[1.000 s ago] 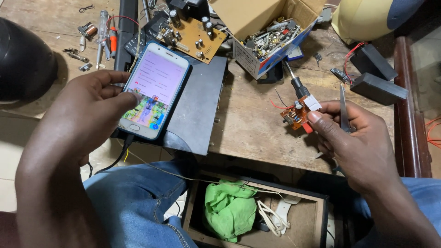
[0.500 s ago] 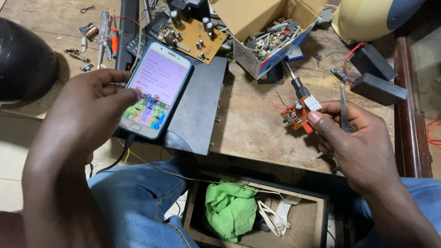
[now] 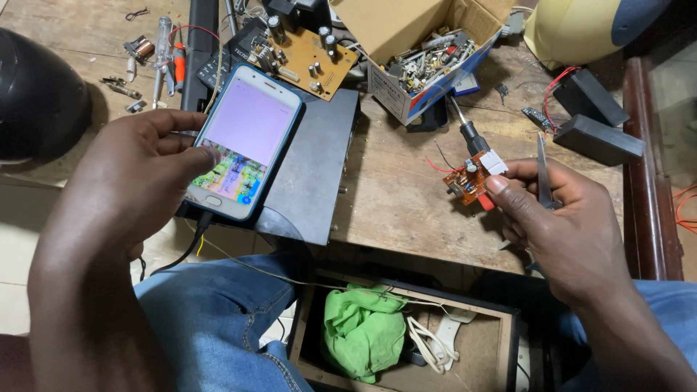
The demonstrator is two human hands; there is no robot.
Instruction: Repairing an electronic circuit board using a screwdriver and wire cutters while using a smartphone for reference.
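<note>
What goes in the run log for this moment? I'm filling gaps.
left hand: thumb on smartphone | right hand: grip on small circuit board, tweezers | phone on dark case

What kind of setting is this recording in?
Most likely a small electronics repair bench. The worn wooden table carries a bare circuit board and a cardboard box of loose parts, and the right hand holds a small circuit board while the left hand touches a smartphone.
</note>
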